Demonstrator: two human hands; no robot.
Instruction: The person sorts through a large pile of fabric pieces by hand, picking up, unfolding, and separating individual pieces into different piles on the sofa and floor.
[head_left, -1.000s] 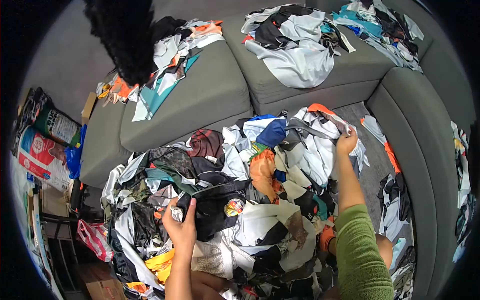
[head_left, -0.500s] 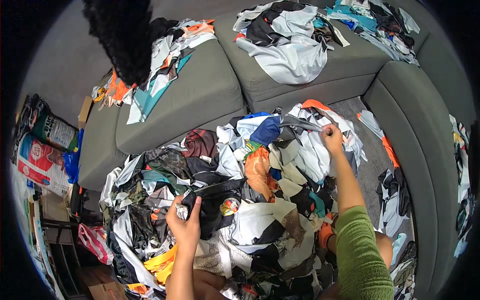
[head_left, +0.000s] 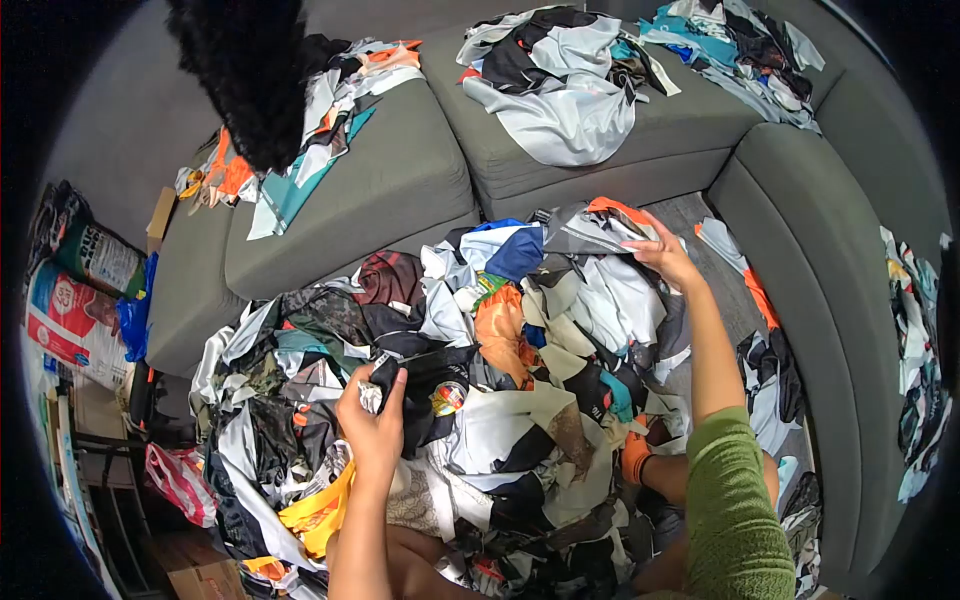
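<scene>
A big heap of mixed fabric scraps (head_left: 500, 400) covers the floor in front of me. My left hand (head_left: 372, 425) grips the edge of a black cloth piece (head_left: 425, 385) with a round badge, near the heap's middle left. My right hand (head_left: 662, 255), in a green sleeve, is stretched to the far right side of the heap with its fingers spread above a grey and white piece (head_left: 590, 235); nothing is held in it.
A grey corner sofa (head_left: 400, 180) wraps around the heap, carrying separate fabric piles at left (head_left: 320, 110), centre (head_left: 560, 80) and right (head_left: 740, 50). More scraps lie along the right seat (head_left: 910, 340). Printed sacks (head_left: 70, 300) and a cardboard box (head_left: 195, 570) stand at left.
My right hand let go of the grey and white piece it was pulling and opened above it. My left hand kept its hold on the black cloth.
</scene>
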